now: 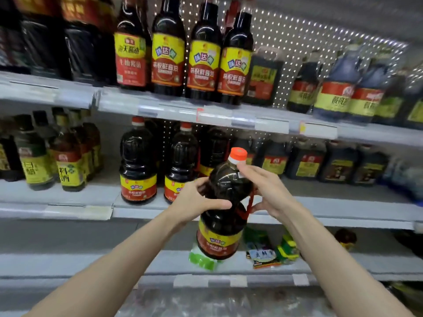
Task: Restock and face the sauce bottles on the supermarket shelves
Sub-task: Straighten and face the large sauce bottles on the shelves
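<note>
I hold a large dark soy sauce bottle with an orange cap and a red-and-yellow label, tilted slightly right, in front of the middle shelf. My left hand grips its left shoulder with curled fingers. My right hand holds the right side by the red carry handle, fingers reaching up to the neck. Two matching bottles stand on the middle shelf just left of the held one.
The upper shelf carries tall soy sauce bottles and jugs at right. Vinegar and cooking wine bottles stand at middle left, dark jugs at middle right. Small packets lie on the lower shelf.
</note>
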`<move>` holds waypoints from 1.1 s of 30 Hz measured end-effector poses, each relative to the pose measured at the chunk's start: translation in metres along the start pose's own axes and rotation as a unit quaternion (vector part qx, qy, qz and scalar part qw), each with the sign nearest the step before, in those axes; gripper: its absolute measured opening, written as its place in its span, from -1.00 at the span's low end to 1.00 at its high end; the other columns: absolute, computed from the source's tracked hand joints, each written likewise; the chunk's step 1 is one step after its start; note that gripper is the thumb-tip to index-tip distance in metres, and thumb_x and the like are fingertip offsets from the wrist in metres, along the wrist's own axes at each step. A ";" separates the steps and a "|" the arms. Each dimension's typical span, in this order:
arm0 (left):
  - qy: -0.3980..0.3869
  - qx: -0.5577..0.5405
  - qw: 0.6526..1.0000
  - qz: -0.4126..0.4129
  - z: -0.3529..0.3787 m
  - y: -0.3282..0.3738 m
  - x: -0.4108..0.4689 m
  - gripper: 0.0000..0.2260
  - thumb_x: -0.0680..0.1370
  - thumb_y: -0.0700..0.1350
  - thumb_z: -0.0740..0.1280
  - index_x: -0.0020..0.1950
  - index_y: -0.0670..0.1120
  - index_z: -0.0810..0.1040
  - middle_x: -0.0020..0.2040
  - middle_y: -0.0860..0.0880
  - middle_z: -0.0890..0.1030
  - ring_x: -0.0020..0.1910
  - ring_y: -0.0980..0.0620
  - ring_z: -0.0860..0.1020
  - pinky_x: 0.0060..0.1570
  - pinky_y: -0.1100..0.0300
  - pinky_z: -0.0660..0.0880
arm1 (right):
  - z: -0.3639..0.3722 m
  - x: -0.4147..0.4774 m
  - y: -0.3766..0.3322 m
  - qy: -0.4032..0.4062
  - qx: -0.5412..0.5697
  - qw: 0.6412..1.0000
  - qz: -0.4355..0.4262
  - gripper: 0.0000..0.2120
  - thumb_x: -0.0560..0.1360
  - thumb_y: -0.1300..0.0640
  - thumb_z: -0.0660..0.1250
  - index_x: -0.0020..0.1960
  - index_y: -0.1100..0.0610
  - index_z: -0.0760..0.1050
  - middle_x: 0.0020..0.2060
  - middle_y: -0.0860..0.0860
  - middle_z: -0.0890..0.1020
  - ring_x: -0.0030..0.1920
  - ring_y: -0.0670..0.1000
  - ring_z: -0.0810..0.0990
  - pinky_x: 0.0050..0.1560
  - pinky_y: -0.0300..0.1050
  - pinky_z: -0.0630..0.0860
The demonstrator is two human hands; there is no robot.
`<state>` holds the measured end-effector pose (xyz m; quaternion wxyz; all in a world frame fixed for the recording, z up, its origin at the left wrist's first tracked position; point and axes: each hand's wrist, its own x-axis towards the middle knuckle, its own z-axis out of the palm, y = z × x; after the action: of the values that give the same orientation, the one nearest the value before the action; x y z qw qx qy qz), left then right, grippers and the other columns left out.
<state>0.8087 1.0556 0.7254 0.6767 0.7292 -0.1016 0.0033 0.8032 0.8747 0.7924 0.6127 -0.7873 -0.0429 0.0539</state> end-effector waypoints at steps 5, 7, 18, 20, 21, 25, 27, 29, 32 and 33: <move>0.054 -0.014 0.998 0.006 0.015 0.006 0.027 -0.50 0.23 -0.19 0.63 0.12 -0.01 0.59 -0.01 0.09 0.70 0.00 0.18 0.64 -0.09 0.34 0.53 | -0.012 0.033 -0.001 0.020 0.036 0.999 -0.028 -0.50 0.33 -0.24 0.43 0.18 -0.03 0.58 0.10 -0.07 0.64 0.12 0.04 0.59 0.02 0.27 0.56; 0.075 -0.018 0.997 0.001 0.020 0.004 0.043 -0.48 0.21 -0.18 0.63 0.13 -0.04 0.60 -0.01 0.07 0.70 0.02 0.14 0.64 -0.03 0.27 0.54 | -0.021 0.052 0.001 0.007 0.044 0.998 -0.040 -0.36 0.22 -0.29 0.44 0.21 -0.02 0.57 0.11 -0.06 0.65 0.10 0.03 0.60 0.00 0.25 0.59; 0.171 -0.001 0.985 0.002 0.030 -0.017 0.107 -0.27 0.08 -0.01 0.68 0.21 -0.08 0.57 0.05 0.04 0.68 0.08 0.09 0.63 0.17 0.06 0.54 | -0.037 0.154 0.023 -0.040 0.075 0.993 -0.086 -0.68 0.43 -0.05 0.45 0.13 0.05 0.62 0.04 -0.03 0.68 0.10 -0.05 0.62 0.24 0.01 0.51; 0.180 0.005 0.984 0.004 0.029 -0.021 0.115 -0.34 0.14 -0.08 0.67 0.20 -0.09 0.58 0.04 0.04 0.69 0.07 0.10 0.63 0.16 0.07 0.54 | -0.037 0.166 0.026 -0.045 0.078 0.992 -0.091 -0.64 0.42 -0.08 0.45 0.16 0.05 0.61 0.05 -0.04 0.68 0.10 -0.05 0.62 0.25 0.09 0.50; 0.186 0.010 0.983 0.004 0.029 -0.021 0.119 -0.36 0.15 -0.08 0.67 0.20 -0.09 0.58 0.04 0.03 0.69 0.06 0.10 0.64 0.16 0.07 0.55 | -0.036 0.171 0.026 -0.048 0.076 0.992 -0.093 -0.62 0.41 -0.11 0.45 0.17 0.04 0.60 0.05 -0.05 0.68 0.11 -0.04 0.62 0.25 0.13 0.50; 0.193 0.027 0.981 0.001 0.027 -0.023 0.131 -0.32 0.13 -0.01 0.66 0.21 -0.09 0.57 0.04 0.03 0.69 0.05 0.12 0.64 0.14 0.12 0.55 | -0.035 0.191 0.030 -0.060 0.072 0.991 -0.093 -0.64 0.37 -0.18 0.46 0.12 -0.08 0.59 0.08 -0.06 0.67 0.14 0.00 0.60 0.25 0.21 0.48; 0.197 0.034 0.980 0.001 0.025 -0.026 0.137 -0.43 0.21 -0.08 0.64 0.18 -0.09 0.58 0.02 0.04 0.69 0.02 0.15 0.64 0.06 0.23 0.56 | -0.035 0.199 0.032 -0.064 0.074 0.991 -0.096 -0.78 0.39 -0.16 0.46 0.01 -0.15 0.59 0.06 -0.07 0.67 0.13 0.00 0.60 0.25 0.22 0.47; 0.200 0.036 0.979 0.002 0.023 -0.028 0.142 -0.48 0.24 -0.11 0.62 0.15 -0.09 0.58 0.01 0.05 0.68 0.00 0.17 0.64 -0.04 0.33 0.55 | -0.033 0.206 0.033 -0.068 0.068 0.990 -0.099 -0.85 0.41 -0.14 0.44 -0.04 -0.19 0.57 0.02 -0.10 0.67 0.11 -0.02 0.59 0.25 0.20 0.47; 0.203 0.036 0.978 0.003 0.021 -0.032 0.149 -0.47 0.26 -0.08 0.62 0.18 -0.11 0.57 0.03 0.04 0.68 0.03 0.14 0.64 0.00 0.29 0.56 | -0.032 0.211 0.035 -0.074 0.071 0.989 -0.107 -0.91 0.45 -0.08 0.42 -0.04 -0.20 0.57 -0.01 -0.13 0.66 0.07 -0.07 0.59 0.26 0.17 0.47; 0.202 0.036 0.979 0.001 0.019 -0.035 0.152 -0.45 0.26 -0.06 0.62 0.20 -0.11 0.56 0.04 0.04 0.67 0.04 0.14 0.63 0.04 0.26 0.56 | -0.031 0.213 0.036 -0.073 0.078 0.988 -0.108 -0.91 0.46 -0.07 0.42 -0.04 -0.21 0.57 0.02 -0.11 0.67 0.09 -0.06 0.59 0.25 0.17 0.48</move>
<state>0.9599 1.0174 0.7112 0.6568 0.7370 0.0370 0.1550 1.0183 0.8648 0.7584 0.6697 -0.7218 -0.1681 0.0484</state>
